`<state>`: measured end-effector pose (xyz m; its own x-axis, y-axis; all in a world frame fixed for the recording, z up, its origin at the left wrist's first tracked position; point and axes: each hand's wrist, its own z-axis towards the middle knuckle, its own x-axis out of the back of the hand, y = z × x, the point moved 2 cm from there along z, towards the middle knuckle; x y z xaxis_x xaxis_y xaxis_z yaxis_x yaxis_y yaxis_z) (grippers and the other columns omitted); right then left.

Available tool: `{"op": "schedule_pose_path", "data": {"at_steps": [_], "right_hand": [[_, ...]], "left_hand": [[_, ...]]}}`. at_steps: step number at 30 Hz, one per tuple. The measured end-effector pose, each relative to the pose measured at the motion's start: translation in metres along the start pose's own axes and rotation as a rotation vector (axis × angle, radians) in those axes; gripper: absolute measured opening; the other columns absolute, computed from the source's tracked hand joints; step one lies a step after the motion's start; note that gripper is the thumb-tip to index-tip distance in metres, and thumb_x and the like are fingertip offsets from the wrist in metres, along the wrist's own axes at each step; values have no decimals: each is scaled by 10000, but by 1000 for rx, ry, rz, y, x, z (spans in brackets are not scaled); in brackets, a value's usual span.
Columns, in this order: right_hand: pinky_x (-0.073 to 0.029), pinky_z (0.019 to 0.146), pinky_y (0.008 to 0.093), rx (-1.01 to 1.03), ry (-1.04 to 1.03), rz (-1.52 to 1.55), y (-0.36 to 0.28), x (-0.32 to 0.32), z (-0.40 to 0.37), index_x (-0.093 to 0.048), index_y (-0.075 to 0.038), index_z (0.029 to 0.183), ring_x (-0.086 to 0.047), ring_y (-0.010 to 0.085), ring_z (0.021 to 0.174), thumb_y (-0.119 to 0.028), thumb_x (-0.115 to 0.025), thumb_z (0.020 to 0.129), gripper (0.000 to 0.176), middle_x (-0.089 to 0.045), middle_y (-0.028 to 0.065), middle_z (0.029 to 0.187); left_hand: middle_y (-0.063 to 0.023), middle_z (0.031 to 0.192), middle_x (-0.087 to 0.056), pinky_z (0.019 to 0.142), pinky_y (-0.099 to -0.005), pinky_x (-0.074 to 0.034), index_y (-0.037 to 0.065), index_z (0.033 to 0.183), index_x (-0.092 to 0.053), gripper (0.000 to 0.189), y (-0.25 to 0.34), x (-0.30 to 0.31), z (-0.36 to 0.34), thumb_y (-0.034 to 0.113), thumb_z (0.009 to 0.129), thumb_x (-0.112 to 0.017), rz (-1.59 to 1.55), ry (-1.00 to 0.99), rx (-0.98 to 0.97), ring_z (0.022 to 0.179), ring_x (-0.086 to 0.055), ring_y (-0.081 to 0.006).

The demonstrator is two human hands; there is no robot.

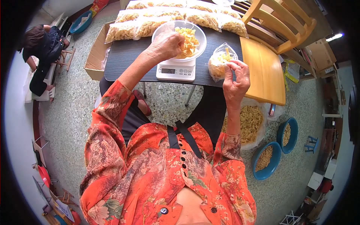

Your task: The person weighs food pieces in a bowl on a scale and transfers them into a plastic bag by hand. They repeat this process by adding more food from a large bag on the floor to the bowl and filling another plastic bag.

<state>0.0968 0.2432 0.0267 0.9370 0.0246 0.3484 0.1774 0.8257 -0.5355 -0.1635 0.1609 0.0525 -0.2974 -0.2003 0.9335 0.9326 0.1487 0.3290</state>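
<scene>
On a kitchen scale (176, 71) with a lit display stands a translucent white bowl (201, 41) holding yellow, curled dried pieces (190, 44). My left hand (167, 45) reaches over the bowl's left side, its fingers curled in at the pieces; whatever they hold is hidden. A small clear plastic bag (216, 66) with similar yellow pieces stands open on the table to the right of the scale. Beside that bag is my right hand (237, 77), thumb and fingertips drawn together at its right edge. What lies between those fingertips is too small to make out.
Filled clear bags (150, 27) lie in rows along the dark table's (129, 56) back. A wooden chair (262, 75) stands right. Below are a large open sack (250, 122) and blue basins (267, 160). A cardboard box (95, 52) and another person (43, 52) are left.
</scene>
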Motion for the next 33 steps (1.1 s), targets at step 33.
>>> {"op": "schedule_pose_path", "data": {"at_steps": [33], "right_hand": [[-540, 906, 399, -24, -43, 25, -3, -7, 1, -734, -42, 954, -660, 325, 1054, -58, -794, 797, 169, -687, 171, 1170]], "left_hand": [[-100, 989, -694, 743, -294, -628, -21, 1085, -651, 167, 75, -22, 29, 56, 943, -694, -1823, 81, 326, 873, -700, -167]]}}
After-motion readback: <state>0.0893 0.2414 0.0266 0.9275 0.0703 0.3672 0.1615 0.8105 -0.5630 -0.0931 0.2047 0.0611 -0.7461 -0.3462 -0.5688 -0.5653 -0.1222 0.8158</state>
